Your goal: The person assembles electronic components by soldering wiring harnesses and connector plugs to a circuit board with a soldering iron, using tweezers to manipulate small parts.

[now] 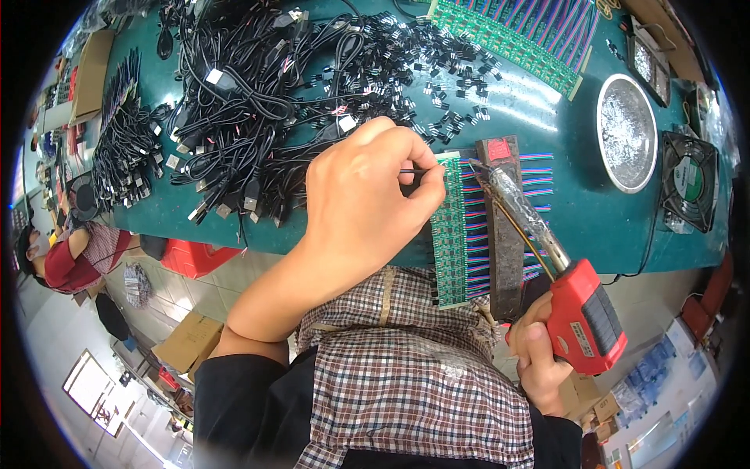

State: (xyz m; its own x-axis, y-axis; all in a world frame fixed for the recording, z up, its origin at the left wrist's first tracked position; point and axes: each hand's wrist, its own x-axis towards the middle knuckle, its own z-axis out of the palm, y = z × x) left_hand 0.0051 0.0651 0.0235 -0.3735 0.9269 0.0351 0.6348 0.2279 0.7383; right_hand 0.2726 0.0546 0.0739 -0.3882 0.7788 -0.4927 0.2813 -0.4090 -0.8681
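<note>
My left hand [367, 187] is closed in a pinch on a thin black cable [409, 171], whose end lies at the upper part of a green circuit board panel [451, 266]. In my right hand [539, 356] is a red soldering gun [574, 320], its metal barrel slanting up and left so that the tip is close to the panel's top right. Whether the tip touches the board cannot be made out. Striped ribbon wires [537, 191] run from the panel's right side under a dark, worn bar [506, 242] that lies across them.
Black cables with USB plugs [250, 102] are heaped at the left, beside scattered small black parts [445, 70]. More green panels [508, 47] lie at the back. A round metal-lined dish [626, 133] and a black fan [689, 181] stand at the right. Another person [70, 254] is far left.
</note>
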